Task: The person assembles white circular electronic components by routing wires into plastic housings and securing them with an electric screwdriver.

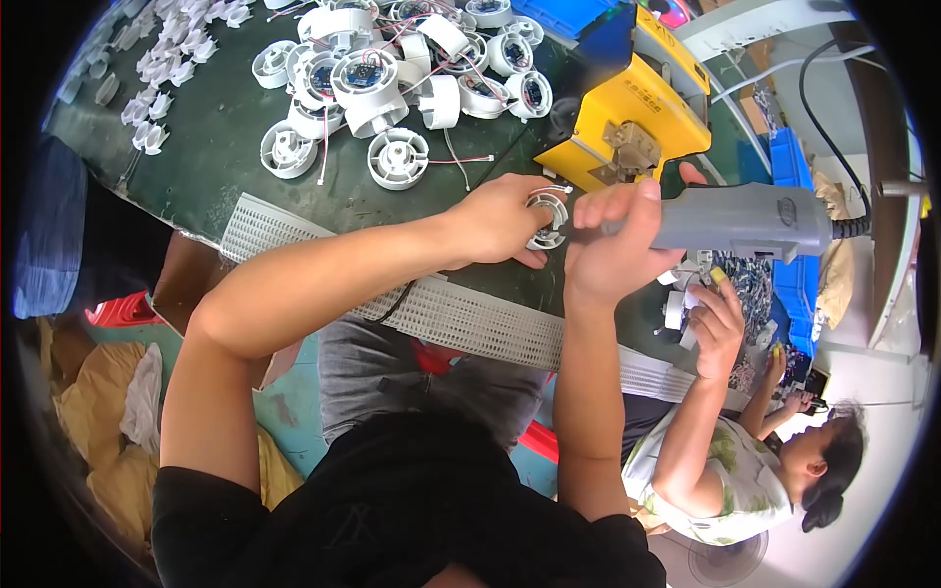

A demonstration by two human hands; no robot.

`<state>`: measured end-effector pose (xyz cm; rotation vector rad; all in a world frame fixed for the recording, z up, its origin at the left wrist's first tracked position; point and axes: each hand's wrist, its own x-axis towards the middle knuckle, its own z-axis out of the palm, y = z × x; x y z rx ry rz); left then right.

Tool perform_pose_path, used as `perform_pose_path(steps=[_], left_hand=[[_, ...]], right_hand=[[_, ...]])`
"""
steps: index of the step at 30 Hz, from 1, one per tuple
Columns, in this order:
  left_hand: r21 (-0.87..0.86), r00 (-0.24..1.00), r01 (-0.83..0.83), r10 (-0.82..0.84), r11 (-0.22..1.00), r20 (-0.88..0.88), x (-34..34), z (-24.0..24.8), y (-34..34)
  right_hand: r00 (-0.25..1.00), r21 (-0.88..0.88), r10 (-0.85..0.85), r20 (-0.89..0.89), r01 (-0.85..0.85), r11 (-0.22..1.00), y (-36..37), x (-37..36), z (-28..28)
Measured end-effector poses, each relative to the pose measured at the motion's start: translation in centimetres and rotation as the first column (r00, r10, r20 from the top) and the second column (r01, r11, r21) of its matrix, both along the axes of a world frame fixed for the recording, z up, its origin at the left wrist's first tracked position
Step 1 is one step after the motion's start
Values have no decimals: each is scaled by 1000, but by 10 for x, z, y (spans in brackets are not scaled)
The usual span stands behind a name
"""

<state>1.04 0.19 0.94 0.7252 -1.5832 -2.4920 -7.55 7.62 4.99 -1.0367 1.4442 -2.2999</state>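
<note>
My left hand [490, 223] grips a small round white plastic housing [557, 218] just above the green table, its open side turned to the right. A short wire with a white connector sticks out at its top. In my right hand [619, 240] is a grey electric screwdriver [740, 220], lying nearly level with its cable end at the right. Its front end points left toward the housing; the fingers hide the tip, so I cannot tell whether it touches.
Several white housings with circuit boards and wires [363, 78] are heaped at the back. Small white plastic parts [176, 54] lie at far left. A yellow box-shaped machine [637, 108] stands behind my hands. A perforated strip [461, 318] runs along the near edge. A co-worker's hand [718, 328] is at right.
</note>
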Motion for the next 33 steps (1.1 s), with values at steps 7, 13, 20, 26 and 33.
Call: perform_pose_path(steps=[7,13,20,26,33], left_hand=[[-27,999,-27,27,999,-32,-2,2,5],[-156,1000,-17,14,988,-19,0,-12,-2],[-886,632,-390,626,-252,-456,45,58,-37],[-788,954,-263,29,556,-298,24,22,6],[28,861,411,-378,911,-339,18,21,16]], right_hand=[[995,-29,54,-80,-56,998,2,-3,-7],[970,122,218,-112,-205,971,13,-12,-13],[509,582,289,-811,750,314,125,-107,14],[506,584,361,-783,399,707,123,-44,16],[524,-16,-282,-804,455,890,135,-6,-21]])
